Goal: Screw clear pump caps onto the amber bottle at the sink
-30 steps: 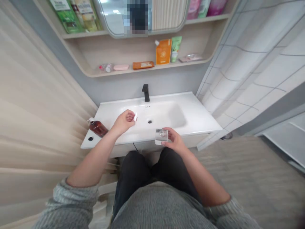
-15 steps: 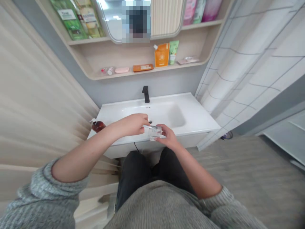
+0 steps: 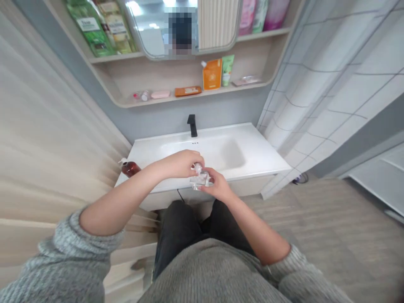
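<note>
Over the front edge of the white sink (image 3: 268, 155), both hands are close together. My right hand (image 3: 218, 184) grips a small, clear, boxy container (image 3: 198, 181) from the right side, with its fingers and thumb around it. At the container's top, my left hand (image 3: 188, 163) pinches a small, round, clear-whitish piece (image 3: 198, 168) that looks like a cap. I cannot tell whether the piece is attached to the container or apart from it. The container's contents are too small to make out.
A black faucet (image 3: 192, 125) rises behind the basin. At the counter's left end lies a brown pump bottle (image 3: 130, 168). Above, a wall shelf (image 3: 252, 85) holds an orange pouch (image 3: 212, 75), a green tube (image 3: 227, 70) and an orange packet (image 3: 188, 91). A curtain (image 3: 63, 139) hangs at left.
The clear container has tilted and shifted slightly left in my right hand. My left hand has moved right, onto its top, and the round piece now shows between the fingers.
</note>
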Motion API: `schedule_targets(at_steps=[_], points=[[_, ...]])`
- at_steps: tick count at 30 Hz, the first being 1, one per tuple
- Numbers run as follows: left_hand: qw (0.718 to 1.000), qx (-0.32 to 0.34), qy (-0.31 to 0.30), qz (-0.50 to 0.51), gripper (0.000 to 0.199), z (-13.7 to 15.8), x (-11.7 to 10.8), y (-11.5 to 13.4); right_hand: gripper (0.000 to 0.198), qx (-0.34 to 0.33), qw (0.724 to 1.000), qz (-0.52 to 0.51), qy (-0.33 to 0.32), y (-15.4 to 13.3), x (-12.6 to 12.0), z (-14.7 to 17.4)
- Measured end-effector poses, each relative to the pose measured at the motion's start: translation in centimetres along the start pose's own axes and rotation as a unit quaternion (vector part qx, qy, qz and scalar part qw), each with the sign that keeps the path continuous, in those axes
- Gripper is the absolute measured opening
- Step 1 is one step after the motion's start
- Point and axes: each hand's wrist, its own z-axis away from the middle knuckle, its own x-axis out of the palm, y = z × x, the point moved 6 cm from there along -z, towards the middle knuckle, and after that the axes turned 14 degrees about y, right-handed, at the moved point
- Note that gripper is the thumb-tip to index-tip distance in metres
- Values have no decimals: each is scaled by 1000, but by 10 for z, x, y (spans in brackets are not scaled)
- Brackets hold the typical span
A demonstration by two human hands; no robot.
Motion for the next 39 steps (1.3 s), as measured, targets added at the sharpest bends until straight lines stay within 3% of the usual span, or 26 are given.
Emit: schedule_targets(at_steps=[3,7,10,13,16,19,23,25,29,35,39], points=[[998,-49,13,-20,21,7,7,-10,70,10,1000,-18,-3,-3,0,1],[992,-93,-27,-77,26,13,16,-9,72,3,1000,-16,-6,-13,1,2],[991,-78,-46,-96,34,16,18,-1,75,-1,1000,-17,-7,-17,2,3],[998,-18,-43,-40,24,21,17,6,74,-1,1000,-18,-11,-17,1,2],[999,33,-4,36,60,29,13,7,74,6,1000,-20,-9,-13,-4,0],[998,10,42,36,80,32,11,3,75,13,999,-28,-12,-10,-9,-3],[997,-54,40,-31,39,29,14,0,74,10,999,-20,-25,-13,-11,-4],[999,-26,17,-41,26,26,15,8,72,2,999,-10,-30,-15,-11,-3],[998,59,1,-32,40,24,12,26,72,1,999,-10,-34,-18,-10,1],[974,-131,14,-186,50,25,4,15,71,-1,999,-2,-48,-18,-9,4],[990,-85,-17,-112,28,31,13,26,72,-5,998,-6,-58,-15,-7,4]])
